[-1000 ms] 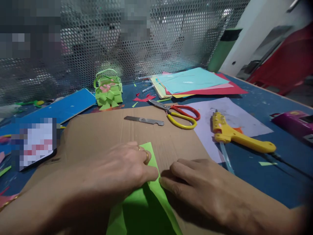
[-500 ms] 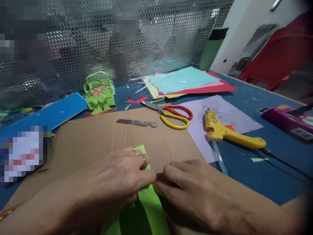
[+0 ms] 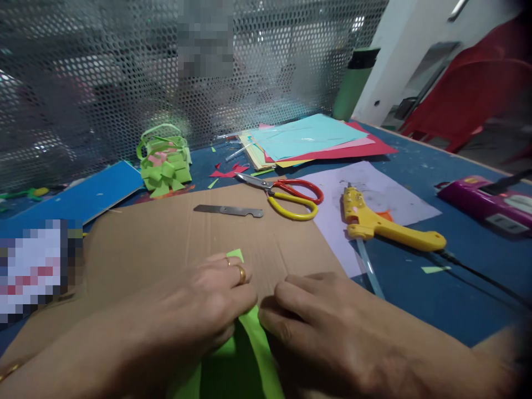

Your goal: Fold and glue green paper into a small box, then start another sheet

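Observation:
Bright green paper (image 3: 260, 346) lies on a brown cardboard sheet (image 3: 137, 238), its near part bent up in a curve. Across its upper part sits my left hand (image 3: 220, 293), rings on its fingers, closed on the paper. Close beside it, my right hand (image 3: 311, 310) has its fingers curled and pinched at the paper's right edge; its fingertips are partly hidden. Beyond both hands a bare metal blade (image 3: 228, 211) rests on the cardboard. Scissors (image 3: 293, 198) with one red and one yellow handle lie behind the blade, partly open.
A yellow glue gun (image 3: 386, 227) lies on lilac paper (image 3: 399, 197) at the right, near a purple power strip (image 3: 486, 202). Behind are coloured paper sheets (image 3: 311, 136), a small green paper basket (image 3: 166, 166), a green bottle (image 3: 353, 86) and a perforated metal panel (image 3: 137, 72).
The green strip between my hands has bent narrower, and its near part is more curled. Both hands stay close together at the paper. The whole view has shifted slightly.

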A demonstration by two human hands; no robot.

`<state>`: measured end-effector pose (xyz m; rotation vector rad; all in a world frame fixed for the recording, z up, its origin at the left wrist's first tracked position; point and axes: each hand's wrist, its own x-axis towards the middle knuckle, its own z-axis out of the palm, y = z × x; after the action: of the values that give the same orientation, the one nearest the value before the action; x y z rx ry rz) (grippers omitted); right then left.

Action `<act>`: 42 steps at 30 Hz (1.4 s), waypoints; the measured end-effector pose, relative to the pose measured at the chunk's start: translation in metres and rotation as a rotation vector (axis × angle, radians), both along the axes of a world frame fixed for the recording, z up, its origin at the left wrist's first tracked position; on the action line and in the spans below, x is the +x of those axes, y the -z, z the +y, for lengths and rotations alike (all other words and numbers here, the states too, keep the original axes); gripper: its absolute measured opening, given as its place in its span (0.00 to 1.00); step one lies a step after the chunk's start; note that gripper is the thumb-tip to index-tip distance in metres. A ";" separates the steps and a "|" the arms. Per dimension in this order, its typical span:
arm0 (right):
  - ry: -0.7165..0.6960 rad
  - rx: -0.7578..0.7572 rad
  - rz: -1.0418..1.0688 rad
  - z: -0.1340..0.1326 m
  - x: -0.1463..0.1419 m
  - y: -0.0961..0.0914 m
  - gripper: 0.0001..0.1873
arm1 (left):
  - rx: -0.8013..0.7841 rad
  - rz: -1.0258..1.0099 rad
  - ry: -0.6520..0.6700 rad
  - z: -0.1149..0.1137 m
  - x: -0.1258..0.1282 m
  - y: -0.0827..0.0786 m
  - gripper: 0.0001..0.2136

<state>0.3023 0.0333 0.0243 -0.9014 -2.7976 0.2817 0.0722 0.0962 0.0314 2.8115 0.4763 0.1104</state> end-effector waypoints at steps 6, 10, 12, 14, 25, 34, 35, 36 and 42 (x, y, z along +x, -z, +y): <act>0.008 -0.002 0.002 0.001 0.000 0.001 0.07 | -0.187 0.021 -0.057 0.005 -0.001 0.002 0.09; 0.005 -0.001 0.001 -0.001 0.000 0.001 0.07 | -0.233 0.044 -0.054 0.009 -0.001 -0.001 0.09; 0.006 0.009 -0.005 -0.001 -0.001 0.001 0.08 | -0.236 0.036 -0.046 0.010 -0.001 -0.002 0.10; 0.007 -0.008 -0.009 -0.001 -0.001 0.000 0.09 | -0.238 0.028 -0.045 0.010 -0.001 -0.002 0.10; 0.023 -0.053 0.019 -0.001 0.000 0.003 0.09 | -0.179 0.026 -0.085 0.008 0.005 0.004 0.09; 0.075 -0.047 0.052 -0.004 0.000 0.011 0.11 | -0.194 0.039 -0.085 0.009 0.002 0.002 0.08; 0.073 -0.048 0.048 -0.004 0.001 0.012 0.10 | -0.201 0.035 -0.092 0.008 0.003 0.001 0.08; 0.069 -0.052 0.045 -0.004 0.001 0.013 0.09 | -0.210 0.034 -0.097 0.008 0.003 0.001 0.08; 0.071 -0.111 0.040 -0.003 0.002 0.004 0.06 | -0.322 0.052 -0.204 0.009 0.005 0.004 0.09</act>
<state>0.3041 0.0306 0.0203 -1.0050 -2.7295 0.4424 0.0777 0.1055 0.0271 2.4512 0.7233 0.0012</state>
